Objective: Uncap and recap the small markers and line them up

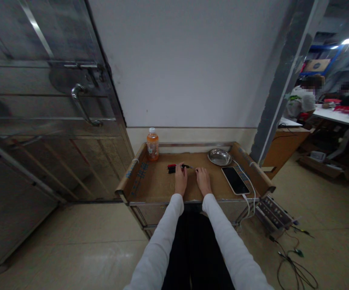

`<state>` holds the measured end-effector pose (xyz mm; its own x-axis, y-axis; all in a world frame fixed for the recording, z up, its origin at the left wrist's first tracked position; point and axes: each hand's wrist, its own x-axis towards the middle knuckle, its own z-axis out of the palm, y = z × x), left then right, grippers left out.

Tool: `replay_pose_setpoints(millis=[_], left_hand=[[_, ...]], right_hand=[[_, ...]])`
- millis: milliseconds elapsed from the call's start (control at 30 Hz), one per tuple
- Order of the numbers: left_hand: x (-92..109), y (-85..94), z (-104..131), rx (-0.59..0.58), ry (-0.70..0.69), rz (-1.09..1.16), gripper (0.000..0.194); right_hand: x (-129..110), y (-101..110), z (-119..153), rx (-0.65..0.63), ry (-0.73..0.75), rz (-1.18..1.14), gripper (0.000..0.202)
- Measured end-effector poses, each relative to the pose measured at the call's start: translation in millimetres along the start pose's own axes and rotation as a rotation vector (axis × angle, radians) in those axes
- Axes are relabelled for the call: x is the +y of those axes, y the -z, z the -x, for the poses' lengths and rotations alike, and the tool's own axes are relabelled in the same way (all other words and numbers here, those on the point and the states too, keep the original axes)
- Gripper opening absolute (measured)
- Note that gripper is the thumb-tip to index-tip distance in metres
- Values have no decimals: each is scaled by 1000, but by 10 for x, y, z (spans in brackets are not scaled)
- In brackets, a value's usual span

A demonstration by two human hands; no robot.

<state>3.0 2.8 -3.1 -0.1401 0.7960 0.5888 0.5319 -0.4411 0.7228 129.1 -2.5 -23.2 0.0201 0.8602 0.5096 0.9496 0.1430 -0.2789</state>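
My left hand (pixel 180 179) is closed over a slim dark pen-like object (pixel 187 166), whose thin pale tip points right toward my other hand. Beside its fingers, on the left, lie small black and red pieces (pixel 171 168) on the cardboard; their kind is too small to make out. My right hand (pixel 203 180) rests on the cardboard a little to the right, its fingers curled together near the tip. Whatever its fingertips hold, if anything, is hidden.
The cardboard-lined cart top (pixel 153 185) has raised side edges. An orange drink bottle (pixel 152 145) stands back left. On the right are a round metal dish (pixel 219 157) and a phone (pixel 235 181) with a white cable (pixel 253 187). An electrical box (pixel 274 215) with cables sits on the floor.
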Motion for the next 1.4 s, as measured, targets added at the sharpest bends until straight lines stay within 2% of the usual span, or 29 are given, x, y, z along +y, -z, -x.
replay_pose_setpoints(millis=[67,167,233,333,433,567,667,833,1067,1267,1400], left_hand=[[-15,-4,3,-48,10,-63,22],[-9,2,25,-194,-16,-212,16],[15,5,40,-278,-61,-351,15],[60,-6,46,-335,-147,-504,17],[87,-31,36,-338,-190,-545,23],[81,-57,32,-312,-208,-494,32],[59,-78,35,-372,-234,-439,35],[-5,-124,28,-445,-207,-399,28],[-69,-162,14,-433,-193,-405,25],[-38,-158,29,-356,-170,-447,24],[-5,-137,34,-338,-147,-457,13]], right_hand=[[2,4,-2,12,0,2,26],[2,19,-7,27,-1,-1,28],[1,28,-10,28,15,-16,28],[-2,35,-13,13,46,-39,27],[-3,39,-14,-6,56,-50,26],[-2,44,-12,-37,73,-132,28],[1,44,-7,-49,84,-242,34],[10,58,2,-52,72,-310,37],[13,80,9,-37,66,-197,36],[-15,97,30,-16,-9,-83,35],[-47,112,40,12,-34,0,31]])
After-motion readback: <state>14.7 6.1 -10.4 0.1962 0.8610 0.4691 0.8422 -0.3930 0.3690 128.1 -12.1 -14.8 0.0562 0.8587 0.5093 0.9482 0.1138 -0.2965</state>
